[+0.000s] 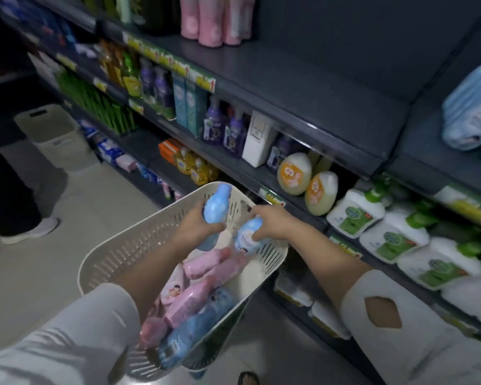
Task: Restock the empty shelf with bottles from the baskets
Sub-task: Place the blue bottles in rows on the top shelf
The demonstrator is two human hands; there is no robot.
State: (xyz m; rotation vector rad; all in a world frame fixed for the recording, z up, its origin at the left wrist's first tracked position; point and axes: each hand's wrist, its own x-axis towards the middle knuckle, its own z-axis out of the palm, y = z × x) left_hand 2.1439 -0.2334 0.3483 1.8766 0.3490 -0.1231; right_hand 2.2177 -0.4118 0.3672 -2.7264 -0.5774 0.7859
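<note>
Early stage imo: the empty shelf [303, 87] is bare except for standing pink bottles [214, 20] at its left end. The basket [117, 251] below is well stocked w/ loose pink bottles [206, 268] and more blue bottles [195, 332]. Left hand [197, 227] grips a blue bottle [215, 201] up at rim lvl, right hand [272, 220] grips a second blue bottle [247, 234] lower inside the basket, neither shelved yet. No writing readable: bottle labels, price tags [203, 76] and green-label jugs [353, 215] are all too blurred.

Pink bottles [217, 18]: tops were cut off by upper edge. Blue packs [472, 107]: cut off at right edge. Price tags [175, 65]: print was too blurred to read. Basket [122, 245]: near rim lay hidden under left sleeve [67, 343].
</note>
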